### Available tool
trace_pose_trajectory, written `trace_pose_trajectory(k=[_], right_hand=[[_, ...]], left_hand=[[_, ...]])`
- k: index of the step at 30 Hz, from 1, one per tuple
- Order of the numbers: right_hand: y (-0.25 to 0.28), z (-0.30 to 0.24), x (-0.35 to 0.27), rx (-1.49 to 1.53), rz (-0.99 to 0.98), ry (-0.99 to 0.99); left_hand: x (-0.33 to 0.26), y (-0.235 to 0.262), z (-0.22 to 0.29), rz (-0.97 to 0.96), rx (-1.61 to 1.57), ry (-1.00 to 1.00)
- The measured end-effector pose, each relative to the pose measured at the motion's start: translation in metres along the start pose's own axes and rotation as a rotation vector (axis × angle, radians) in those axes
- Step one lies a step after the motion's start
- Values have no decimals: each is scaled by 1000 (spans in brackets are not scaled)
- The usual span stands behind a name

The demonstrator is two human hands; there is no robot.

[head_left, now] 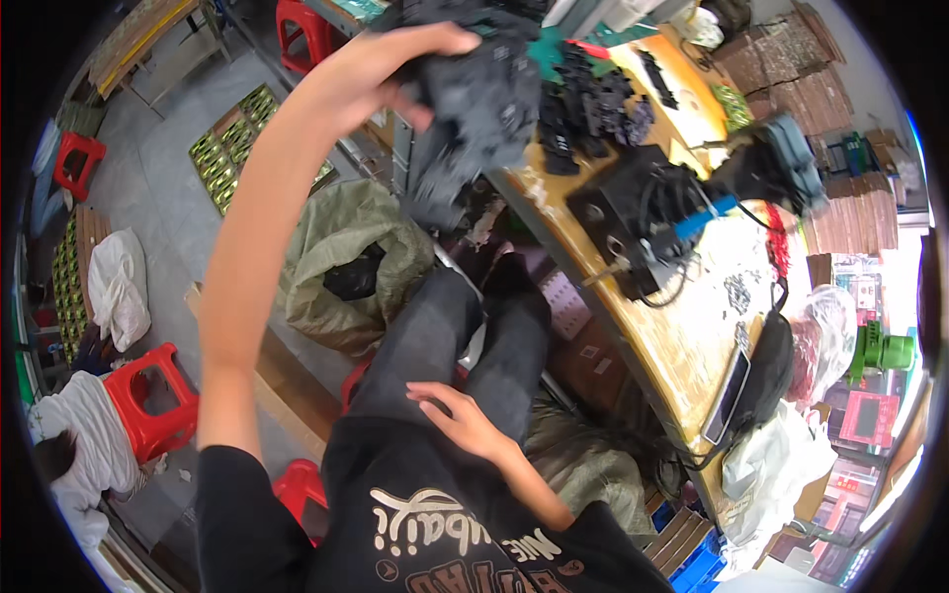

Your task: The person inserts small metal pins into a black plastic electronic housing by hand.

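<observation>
Wooden table [682, 351], black bundle [479, 109] at left hand [390, 64], right hand [465, 422] apart

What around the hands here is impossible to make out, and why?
In the head view:
Blurred by motion: single pieces of the tangled black clump in the bare left hand.
Hidden by crumpled black material: depths of the olive woven sack.
Hidden beneath the bare right hand: any contact with the dark grey trousers.
Cut off by the bottom edge: rest of the black printed T-shirt.
</observation>
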State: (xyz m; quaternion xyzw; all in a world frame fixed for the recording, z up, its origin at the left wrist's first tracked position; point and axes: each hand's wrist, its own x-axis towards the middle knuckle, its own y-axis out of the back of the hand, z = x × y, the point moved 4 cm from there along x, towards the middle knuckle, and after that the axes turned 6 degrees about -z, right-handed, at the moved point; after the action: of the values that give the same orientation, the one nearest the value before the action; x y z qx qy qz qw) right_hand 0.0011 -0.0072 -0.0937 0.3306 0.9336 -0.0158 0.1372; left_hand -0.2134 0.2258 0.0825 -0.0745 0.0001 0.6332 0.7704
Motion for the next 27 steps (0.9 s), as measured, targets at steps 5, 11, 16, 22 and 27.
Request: trace_pose_trajectory(k=[5, 11, 16, 22, 27], right_hand=[[24, -2, -84, -32, 155, -9], [60, -17, -157, 99, 409, -30], [88, -23, -196, 317, 630, 87], [124, -23, -217, 238, 797, 107], [156, -60, -230, 129, 892, 168]], left_hand=[[79, -74, 48, -226, 441, 49], [165, -128, 30, -386, 610, 280], [191, -151, 19, -186, 761, 368], [214, -138, 20, -115, 866, 362], [202, -107, 24, -288, 505, 247]])
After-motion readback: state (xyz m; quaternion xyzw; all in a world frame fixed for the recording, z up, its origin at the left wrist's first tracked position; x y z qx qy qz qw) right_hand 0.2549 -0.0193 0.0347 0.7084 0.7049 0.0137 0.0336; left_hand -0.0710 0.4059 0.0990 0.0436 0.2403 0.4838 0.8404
